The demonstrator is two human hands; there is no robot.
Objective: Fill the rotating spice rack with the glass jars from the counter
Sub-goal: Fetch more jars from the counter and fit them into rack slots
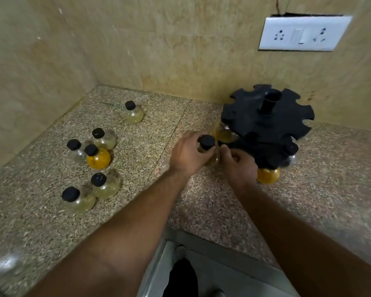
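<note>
A black two-tier rotating spice rack (pixel 266 116) stands on the counter at the right, by the wall. My left hand (pixel 189 155) grips a round glass jar with a black cap (pixel 206 142) just left of the rack's lower tier. My right hand (pixel 240 166) touches the lower tier's edge beside that jar, fingers curled. Jars hang in the rack: an orange one (pixel 268 175) at the front, a clear one (pixel 290 155) on the right, a yellowish one (pixel 224 133) in the upper tier. Several loose jars (pixel 98 157) stand on the counter to the left.
The speckled granite counter (pixel 150 133) sits in a corner of beige tiled walls. One jar (pixel 133 112) stands alone near the back wall. A white socket plate (pixel 302 33) is on the wall above the rack. The counter's front edge runs below my arms.
</note>
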